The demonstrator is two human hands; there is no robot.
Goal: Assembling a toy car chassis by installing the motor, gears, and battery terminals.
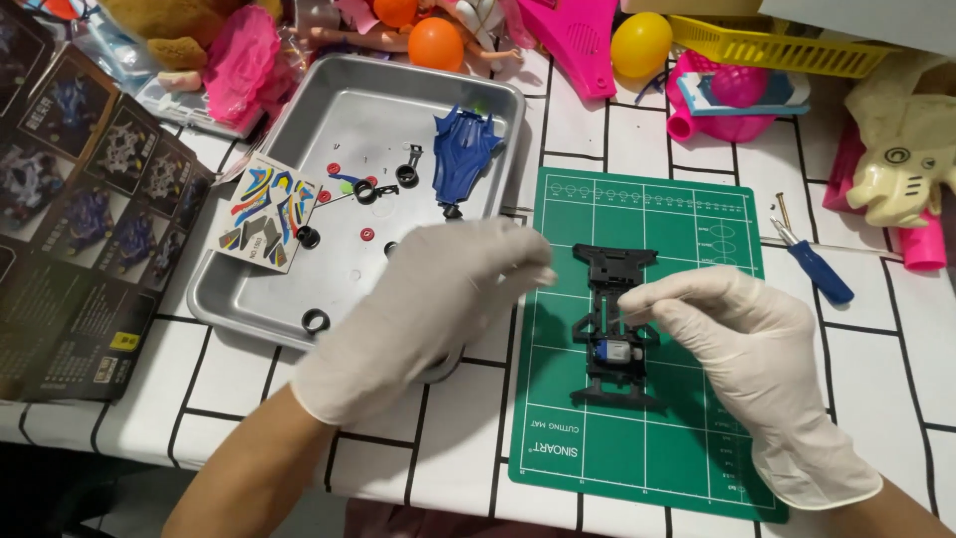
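White gridded tabletop, green cutting mat [647,448] keeps black toy-car chassis [612,329] flat. My right hand [747,349] pinches fingertips together at its middle, probably on something tiny. Left hand [428,309] hovers beside, fingers loosely curled, empty, over metal tray [249,319] corralling parts.

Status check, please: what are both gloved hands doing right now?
Right hand pinching at black plastic toy-car chassis on green cutting mat. Left hand hovering over grey metal tray. Nothing blocking.

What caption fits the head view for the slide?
Gloved right hand pinches at a black toy-car chassis on a green mat; left hand hovers by the metal tray.
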